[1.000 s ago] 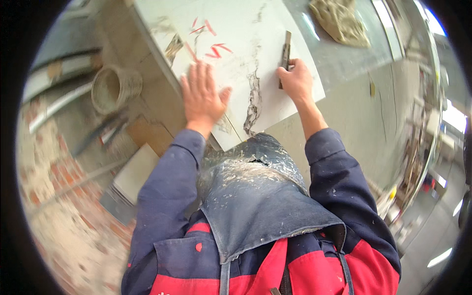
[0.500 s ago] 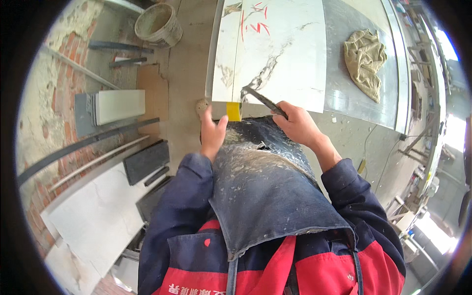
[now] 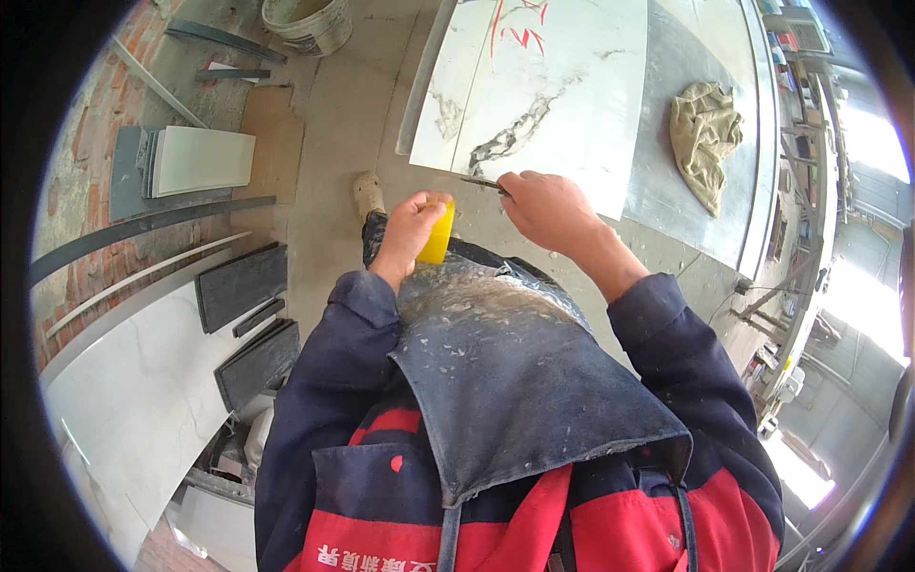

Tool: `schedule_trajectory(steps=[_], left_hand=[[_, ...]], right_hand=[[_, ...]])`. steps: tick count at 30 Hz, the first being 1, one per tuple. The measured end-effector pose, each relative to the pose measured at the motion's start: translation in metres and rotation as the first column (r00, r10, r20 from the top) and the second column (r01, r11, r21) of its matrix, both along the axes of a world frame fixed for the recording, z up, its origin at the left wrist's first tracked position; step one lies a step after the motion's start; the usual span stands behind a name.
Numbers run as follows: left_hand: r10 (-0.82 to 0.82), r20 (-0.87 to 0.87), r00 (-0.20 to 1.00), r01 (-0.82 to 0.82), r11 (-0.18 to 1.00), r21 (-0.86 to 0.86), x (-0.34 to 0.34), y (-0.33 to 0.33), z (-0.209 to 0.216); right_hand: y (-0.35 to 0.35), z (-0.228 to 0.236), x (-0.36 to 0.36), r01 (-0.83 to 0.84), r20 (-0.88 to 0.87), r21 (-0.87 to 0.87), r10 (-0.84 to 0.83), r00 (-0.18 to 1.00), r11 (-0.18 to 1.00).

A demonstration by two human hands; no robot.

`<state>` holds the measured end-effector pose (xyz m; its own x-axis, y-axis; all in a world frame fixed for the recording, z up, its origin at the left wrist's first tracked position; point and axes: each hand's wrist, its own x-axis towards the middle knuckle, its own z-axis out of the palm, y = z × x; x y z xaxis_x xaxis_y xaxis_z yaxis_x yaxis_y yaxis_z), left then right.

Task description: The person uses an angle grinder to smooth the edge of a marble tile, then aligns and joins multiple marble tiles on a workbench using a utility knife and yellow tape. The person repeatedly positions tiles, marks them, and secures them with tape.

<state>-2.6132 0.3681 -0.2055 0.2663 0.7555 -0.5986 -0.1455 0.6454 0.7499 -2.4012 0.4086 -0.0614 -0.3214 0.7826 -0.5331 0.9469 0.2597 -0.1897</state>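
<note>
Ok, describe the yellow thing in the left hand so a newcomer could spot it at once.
Start at the white marble-veined slab on the grey workbench. Just below its near edge, the left hand grips a small yellow block above the dusty apron. It is the only bright yellow item there; the right hand holds a thin dark tool.

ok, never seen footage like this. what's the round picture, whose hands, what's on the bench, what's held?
It is one fisheye camera worn on a person's head, looking down, so edges bend. No robot: the sleeves and the dusty apron are the wearer's own. The left hand holds a small yellow block. The right hand holds a thin dark blade-like tool at the near edge of a white veined marble slab with red marks. The slab lies on a grey workbench, beside a crumpled rag. A bucket stands on the floor.
</note>
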Motion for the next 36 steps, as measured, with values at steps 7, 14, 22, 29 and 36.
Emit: schedule_trajectory(steps=[7, 14, 22, 29, 36], left_hand=[[0.153, 0.014, 0.988, -0.152, 0.985, -0.083, 0.009, -0.007, 0.027], [0.131, -0.014, 0.991, -0.132, 0.989, -0.074, 0.01, -0.007, 0.024], [0.211, -0.035, 0.977, -0.214, 0.962, -0.169, 0.002, -0.024, 0.006], [0.204, -0.236, 0.95, -0.186, 0.978, 0.096, -0.038, -0.018, 0.068], [-0.008, -0.512, 0.859, 0.258, 0.871, 0.419, -0.058, 0.031, 0.173]], right_hand=[[0.03, -0.003, -0.023, -0.079, 0.039, 0.0, 0.079, 0.996, 0.997], [0.025, 0.002, 0.001, 0.002, 0.088, -0.039, 0.001, 0.996, 0.999], [-0.04, 0.02, 0.112, 0.301, -0.027, -0.042, -0.303, 0.953, 0.953], [-0.065, 0.027, 0.089, 0.617, -0.44, -0.208, -0.636, 0.635, 0.759], [-0.012, 0.057, -0.014, 0.545, -0.654, -0.509, -0.711, 0.258, 0.666]])
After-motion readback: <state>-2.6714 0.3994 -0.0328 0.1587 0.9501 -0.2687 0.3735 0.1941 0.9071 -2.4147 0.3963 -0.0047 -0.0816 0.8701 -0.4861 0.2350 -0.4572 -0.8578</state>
